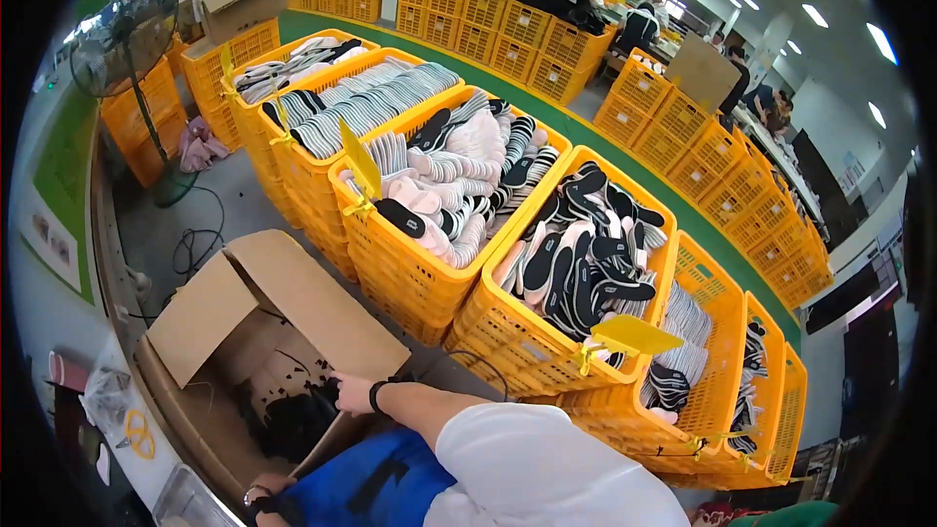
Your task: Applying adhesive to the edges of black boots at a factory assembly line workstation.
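A large open cardboard box (322,298) stands in front of me with its flaps folded out. Inside it lies a heap of black pieces (298,420), too dark to make out, with small black scraps on the bare cardboard. My right hand (353,395), with a black band on the wrist, is at the box's right side beside the heap. Its fingers are curled in near a dark piece; what they hold is unclear. Low at the box's near end is my left hand (269,486), wearing a wristband, with its fingers mostly hidden. Blue cloth (381,478) covers my front.
Stacked yellow crates (410,288) run along my right, filled with pink, white and black insoles (586,263). A standing fan (122,29) and a cable (200,234) are at the left. A worktable (137,473) holds plastic bags. People (639,24) work farther back.
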`<action>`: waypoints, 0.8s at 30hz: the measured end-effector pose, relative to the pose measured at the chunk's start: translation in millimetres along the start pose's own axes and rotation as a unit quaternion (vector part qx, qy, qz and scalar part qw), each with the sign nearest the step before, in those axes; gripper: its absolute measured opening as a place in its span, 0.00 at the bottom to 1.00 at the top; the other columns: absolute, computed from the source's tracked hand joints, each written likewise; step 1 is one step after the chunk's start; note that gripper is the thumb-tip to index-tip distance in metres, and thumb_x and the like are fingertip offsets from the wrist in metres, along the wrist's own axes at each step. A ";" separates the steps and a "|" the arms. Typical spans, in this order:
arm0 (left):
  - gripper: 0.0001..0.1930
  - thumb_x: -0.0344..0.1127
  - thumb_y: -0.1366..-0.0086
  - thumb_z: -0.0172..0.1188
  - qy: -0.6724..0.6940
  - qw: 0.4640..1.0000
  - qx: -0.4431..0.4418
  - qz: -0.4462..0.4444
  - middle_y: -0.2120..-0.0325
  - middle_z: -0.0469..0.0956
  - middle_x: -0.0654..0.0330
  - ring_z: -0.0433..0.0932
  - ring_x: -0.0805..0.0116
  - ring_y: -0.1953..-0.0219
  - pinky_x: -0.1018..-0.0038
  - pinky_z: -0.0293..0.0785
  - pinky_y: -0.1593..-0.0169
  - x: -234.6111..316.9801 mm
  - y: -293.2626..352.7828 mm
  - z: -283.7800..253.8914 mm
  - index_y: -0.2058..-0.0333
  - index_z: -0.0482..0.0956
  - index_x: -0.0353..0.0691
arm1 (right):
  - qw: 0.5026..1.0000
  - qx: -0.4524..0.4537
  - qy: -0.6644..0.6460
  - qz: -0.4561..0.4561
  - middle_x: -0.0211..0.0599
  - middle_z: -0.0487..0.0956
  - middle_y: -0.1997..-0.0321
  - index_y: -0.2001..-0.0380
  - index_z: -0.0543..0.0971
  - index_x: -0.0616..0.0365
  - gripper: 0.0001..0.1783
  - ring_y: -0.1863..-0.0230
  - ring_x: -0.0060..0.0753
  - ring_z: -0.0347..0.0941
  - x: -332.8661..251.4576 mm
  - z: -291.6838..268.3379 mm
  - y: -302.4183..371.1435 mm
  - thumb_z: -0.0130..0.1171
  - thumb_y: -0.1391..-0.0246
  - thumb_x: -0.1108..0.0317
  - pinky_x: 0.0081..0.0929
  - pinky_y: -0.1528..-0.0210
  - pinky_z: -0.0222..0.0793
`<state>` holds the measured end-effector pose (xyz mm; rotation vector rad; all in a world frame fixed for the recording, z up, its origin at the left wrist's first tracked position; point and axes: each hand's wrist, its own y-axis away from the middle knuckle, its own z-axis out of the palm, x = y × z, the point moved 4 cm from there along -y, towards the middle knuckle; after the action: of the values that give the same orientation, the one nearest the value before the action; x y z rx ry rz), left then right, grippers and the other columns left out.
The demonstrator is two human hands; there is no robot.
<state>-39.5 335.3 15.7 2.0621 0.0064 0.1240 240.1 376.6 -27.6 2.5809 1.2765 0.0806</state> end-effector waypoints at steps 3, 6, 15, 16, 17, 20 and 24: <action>0.25 0.57 0.52 0.52 -0.058 0.998 0.026 0.007 0.64 0.76 0.54 0.73 0.58 0.57 0.69 0.67 0.53 -14.0 -21.8 10.1 0.65 0.78 0.44 | 0.999 0.012 -0.052 -0.001 0.26 0.77 0.76 0.73 0.76 0.44 0.12 0.61 0.31 0.70 1.2 7.9 -7.9 0.59 0.61 0.53 0.42 0.39 0.38; 0.23 0.55 0.53 0.55 0.001 0.998 0.062 0.031 0.65 0.76 0.54 0.74 0.58 0.59 0.68 0.68 0.54 -27.5 -31.7 23.6 0.67 0.79 0.42 | 0.998 0.041 -0.038 -0.024 0.26 0.77 0.77 0.73 0.76 0.44 0.12 0.62 0.31 0.70 0.3 7.1 -10.5 0.59 0.62 0.53 0.42 0.40 0.39; 0.20 0.43 0.45 0.55 0.189 0.970 0.145 0.052 0.65 0.75 0.48 0.72 0.52 0.61 0.67 0.66 0.56 -47.5 -40.0 61.9 0.60 0.73 0.31 | 1.000 0.009 0.008 -0.022 0.25 0.77 0.75 0.78 0.79 0.44 0.10 0.61 0.29 0.70 1.4 3.3 -10.4 0.59 0.63 0.52 0.41 0.41 0.41; 0.20 0.43 0.45 0.55 0.182 0.971 0.143 0.057 0.65 0.75 0.48 0.72 0.52 0.61 0.67 0.66 0.56 -46.2 -39.0 63.8 0.60 0.73 0.31 | 0.999 -0.031 0.017 -0.005 0.23 0.78 0.70 0.75 0.80 0.42 0.11 0.58 0.29 0.70 -1.9 5.6 -14.0 0.59 0.64 0.53 0.38 0.43 0.42; 0.21 0.45 0.43 0.52 0.194 0.966 0.159 0.061 0.66 0.75 0.48 0.72 0.54 0.62 0.68 0.66 0.56 -49.6 -39.3 67.1 0.60 0.73 0.31 | 0.999 -0.030 0.015 0.003 0.23 0.78 0.70 0.75 0.80 0.42 0.11 0.58 0.29 0.70 -1.7 6.6 -15.4 0.59 0.64 0.53 0.38 0.43 0.42; 0.21 0.46 0.42 0.50 0.225 0.957 0.173 0.054 0.65 0.75 0.47 0.72 0.56 0.63 0.69 0.66 0.57 -44.6 -29.4 67.1 0.60 0.73 0.31 | 0.999 -0.036 0.039 -0.004 0.23 0.78 0.70 0.75 0.80 0.42 0.11 0.57 0.28 0.69 -3.4 7.3 -15.8 0.59 0.64 0.53 0.36 0.44 0.42; 0.21 0.46 0.42 0.50 0.244 0.954 0.166 0.045 0.64 0.75 0.47 0.71 0.56 0.61 0.69 0.65 0.55 -36.0 -18.6 57.7 0.59 0.73 0.32 | 0.998 -0.035 0.049 0.000 0.22 0.78 0.70 0.75 0.80 0.42 0.12 0.57 0.27 0.69 -4.0 13.8 -19.8 0.58 0.64 0.52 0.37 0.45 0.43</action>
<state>-69.2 291.4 -30.8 2.3155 0.2534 0.7288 224.6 382.0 -45.7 2.5458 1.2842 0.2486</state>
